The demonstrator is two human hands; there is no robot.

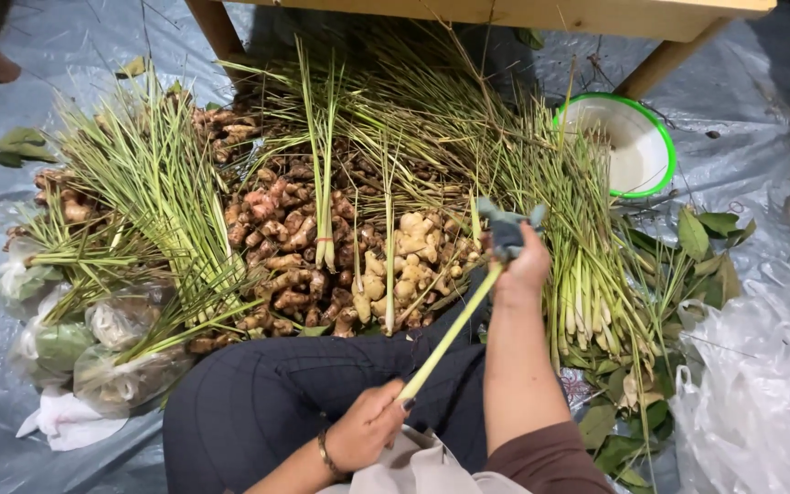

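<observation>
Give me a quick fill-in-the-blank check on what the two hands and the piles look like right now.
1. The left hand grips the lower end of a long pale green ____.
2. The right hand holds a dark grey tool against the stalk's ____ end.
3. The white bowl has a ____ rim.
4. The knobbly brown ginger roots lie piled ____ the person's knees.

Missing words: lemongrass stalk; upper; green; in front of

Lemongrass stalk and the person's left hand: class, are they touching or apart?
Touching. The head view shows the left hand with its fingers wrapped around the lower end of the lemongrass stalk.
</observation>
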